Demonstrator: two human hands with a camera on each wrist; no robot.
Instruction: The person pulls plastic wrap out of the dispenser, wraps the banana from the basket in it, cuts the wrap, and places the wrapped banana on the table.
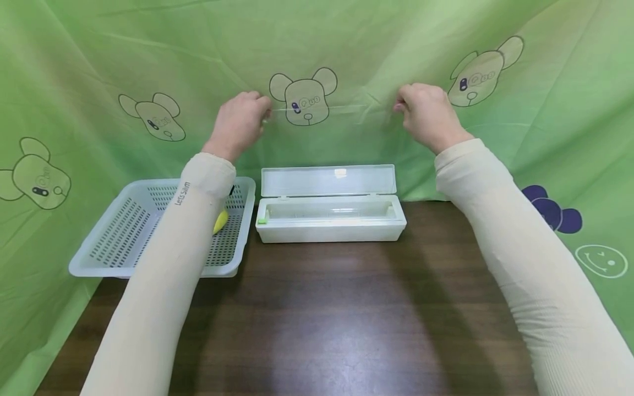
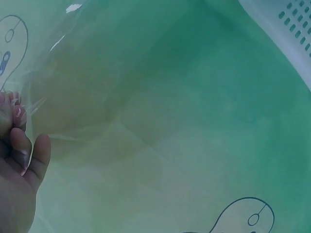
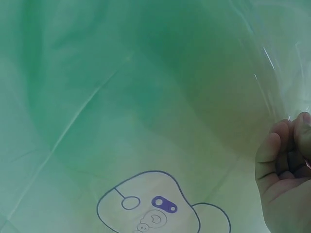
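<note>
Stretched between my two raised hands is a sheet of clear cling film (image 1: 359,110), nearly invisible against the green cloth. My left hand (image 1: 240,124) pinches its left corner; in the left wrist view, glints mark the film (image 2: 57,43) beside the fingers. The right hand (image 1: 430,116) pinches the other corner, and the film (image 3: 265,73) hangs from those fingertips in the right wrist view. Below and between the hands stands a long white cling film dispenser (image 1: 332,232) on the table, its clear lid (image 1: 317,182) tipped up at the back. A green slider (image 1: 262,221) sits at its left end.
A pale blue perforated basket (image 1: 104,267) stands left of the dispenser, partly behind the left sleeve. In it lie a yellow item (image 1: 220,221) and something dark, both partly hidden. The dark brown table (image 1: 327,324) meets a green printed cloth (image 1: 346,33) behind.
</note>
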